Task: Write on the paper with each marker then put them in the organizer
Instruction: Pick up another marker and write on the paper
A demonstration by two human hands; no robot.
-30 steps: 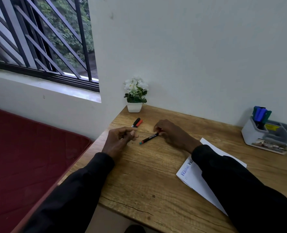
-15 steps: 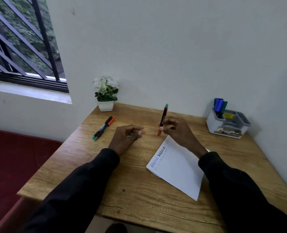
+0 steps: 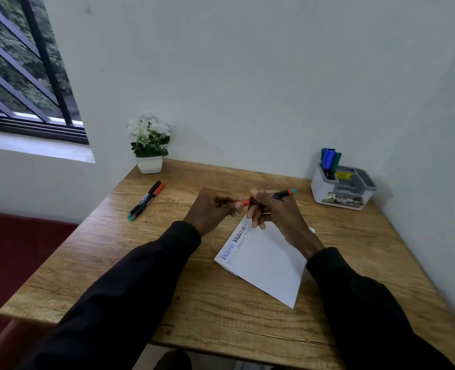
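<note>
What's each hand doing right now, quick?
Left hand: pinching the orange cap of the slim black marker.
Right hand: gripping that marker's barrel.

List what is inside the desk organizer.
Capped markers, blue and green, stand in the tall left compartment of the organizer; a yellow label shows in the one beside it. Its walls hide the markers' lower ends and the compartment floors.
</note>
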